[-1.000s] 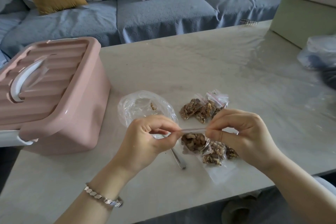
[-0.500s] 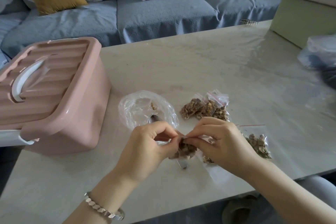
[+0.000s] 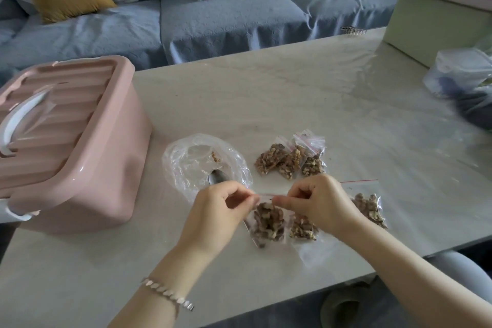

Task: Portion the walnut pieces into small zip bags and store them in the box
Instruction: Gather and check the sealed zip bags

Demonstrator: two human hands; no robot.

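Observation:
A small zip bag of walnut pieces (image 3: 268,224) hangs between my hands just above the table. My left hand (image 3: 217,214) pinches the left end of its zip strip and my right hand (image 3: 319,202) pinches the right end. Another filled bag (image 3: 302,229) lies under my right hand, and one more (image 3: 370,208) lies to its right. A cluster of filled bags (image 3: 288,161) sits farther back. The pink box (image 3: 66,141), its lid on, stands at the left.
A crumpled clear bag (image 3: 202,165) holding a few crumbs and a metal spoon (image 3: 217,177) lies left of the cluster. A pale green box (image 3: 436,26) and a plastic bag (image 3: 463,74) are at the far right. A sofa lies beyond the table.
My hands came together on the zip strip half a second ago and have now drawn apart along it. The bag to the right came into view as my right hand shifted left.

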